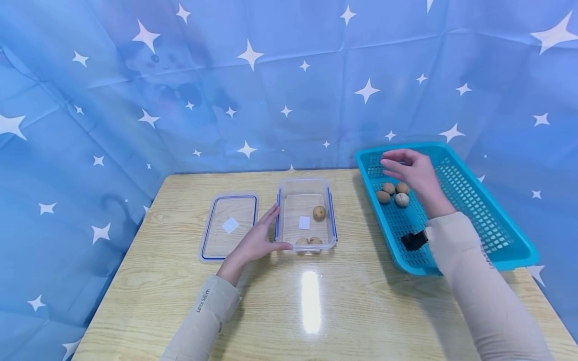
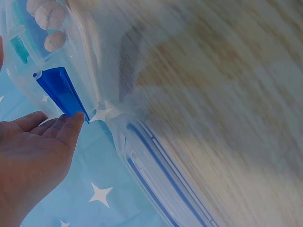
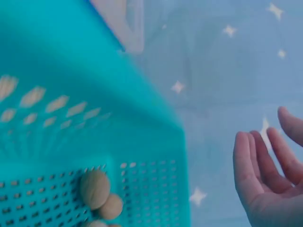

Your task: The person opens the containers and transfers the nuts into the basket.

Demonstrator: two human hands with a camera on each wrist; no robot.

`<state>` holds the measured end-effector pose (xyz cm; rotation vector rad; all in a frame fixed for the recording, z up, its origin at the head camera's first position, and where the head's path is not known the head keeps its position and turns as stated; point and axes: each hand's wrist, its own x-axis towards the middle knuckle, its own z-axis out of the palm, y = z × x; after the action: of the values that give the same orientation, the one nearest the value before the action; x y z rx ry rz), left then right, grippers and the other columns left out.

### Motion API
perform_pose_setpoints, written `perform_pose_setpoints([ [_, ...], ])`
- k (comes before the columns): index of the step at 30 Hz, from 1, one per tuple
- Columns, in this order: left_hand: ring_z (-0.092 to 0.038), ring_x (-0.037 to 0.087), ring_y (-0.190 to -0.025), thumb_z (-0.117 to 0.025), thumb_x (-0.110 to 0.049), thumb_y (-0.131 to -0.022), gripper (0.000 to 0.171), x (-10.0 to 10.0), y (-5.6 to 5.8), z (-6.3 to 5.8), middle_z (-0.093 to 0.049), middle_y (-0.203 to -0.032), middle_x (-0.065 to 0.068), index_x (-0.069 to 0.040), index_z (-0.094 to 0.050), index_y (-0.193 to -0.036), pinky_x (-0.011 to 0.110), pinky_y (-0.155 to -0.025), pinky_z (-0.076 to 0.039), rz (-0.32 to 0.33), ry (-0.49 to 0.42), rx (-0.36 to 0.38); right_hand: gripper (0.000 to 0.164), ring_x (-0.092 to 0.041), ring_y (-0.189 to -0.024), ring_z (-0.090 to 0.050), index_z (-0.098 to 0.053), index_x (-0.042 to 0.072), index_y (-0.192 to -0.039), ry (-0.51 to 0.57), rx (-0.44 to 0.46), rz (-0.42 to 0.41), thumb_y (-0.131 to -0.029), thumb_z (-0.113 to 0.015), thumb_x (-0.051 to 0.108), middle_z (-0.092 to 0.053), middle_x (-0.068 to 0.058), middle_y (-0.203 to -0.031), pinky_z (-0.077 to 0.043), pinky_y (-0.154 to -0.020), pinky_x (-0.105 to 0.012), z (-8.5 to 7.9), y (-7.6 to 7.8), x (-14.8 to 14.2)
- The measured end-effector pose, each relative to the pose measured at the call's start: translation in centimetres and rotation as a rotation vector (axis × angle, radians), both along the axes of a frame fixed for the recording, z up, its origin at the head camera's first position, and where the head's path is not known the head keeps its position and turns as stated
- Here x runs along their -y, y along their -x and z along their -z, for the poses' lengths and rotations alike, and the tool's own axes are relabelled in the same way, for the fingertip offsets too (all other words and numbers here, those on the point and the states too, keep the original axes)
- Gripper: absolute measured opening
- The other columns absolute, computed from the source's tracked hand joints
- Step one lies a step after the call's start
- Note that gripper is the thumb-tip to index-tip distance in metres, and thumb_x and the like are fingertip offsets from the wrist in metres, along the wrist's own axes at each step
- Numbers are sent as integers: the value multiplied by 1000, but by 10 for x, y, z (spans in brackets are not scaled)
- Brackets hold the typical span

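Note:
My left hand (image 1: 257, 240) lies against the near left corner of a clear plastic food box (image 1: 294, 190), its fingers stretched along the left side and its thumb at the front rim. In the left wrist view, the fingertips are right at a blue side latch (image 2: 61, 90). Inside the box are a few round brown walnuts (image 1: 319, 213), one by the right wall and the others along the front. My right hand (image 1: 413, 173) hovers above the turquoise basket (image 1: 384, 230) with bent, parted fingers and nothing between them. Several walnuts (image 3: 94, 189) sit in the basket's left part.
Left of the box, its clear lid (image 1: 217, 235) with a blue seal lies flat on the wooden table (image 1: 352, 311). The basket's high walls stand at the right. A blue star-patterned cloth (image 1: 311, 90) hangs behind the table.

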<state>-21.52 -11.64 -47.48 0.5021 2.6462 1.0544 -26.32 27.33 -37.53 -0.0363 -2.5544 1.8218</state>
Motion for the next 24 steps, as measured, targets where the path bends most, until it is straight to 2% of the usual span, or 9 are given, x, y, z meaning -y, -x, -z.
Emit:
perform_pose_setpoints([
  [7, -21, 35, -153, -83, -43, -78, 110, 0, 0, 0, -8, -170, 2, -12, -17, -160, 54, -123, -26, 0, 1, -1, 55, 6, -96, -67, -55, 5, -137, -12, -51, -56, -97, -62, 42, -59, 13, -119, -56, -84, -10, -16, -6, 26],
  [11, -21, 35, -153, -83, -44, -78, 110, 1, 1, 1, -7, -170, 1, -11, -17, -160, 54, -124, -25, 4, 1, -1, 51, 5, -95, -68, -56, 7, -136, -29, -47, -86, -98, -61, 42, -58, 7, -126, -56, -86, -12, -21, -10, 38],
  [19, -22, 36, -153, -82, -44, -78, 110, 1, 1, 1, -8, -170, 5, -11, -16, -160, 54, -123, -26, 5, 14, -7, 50, 0, -101, -63, -60, 10, -133, -72, -31, -136, -96, -63, 43, -62, -6, -132, -55, -86, -12, -19, -17, 62],
  [24, -21, 36, -153, -83, -43, -78, 110, 0, 1, 1, -8, -170, 5, -12, -17, -161, 54, -124, -25, 3, 9, -5, 49, -1, -102, -65, -56, 2, -134, 15, -37, -221, -98, -63, 34, -61, -9, -129, -57, -89, -16, -11, -20, 74],
])
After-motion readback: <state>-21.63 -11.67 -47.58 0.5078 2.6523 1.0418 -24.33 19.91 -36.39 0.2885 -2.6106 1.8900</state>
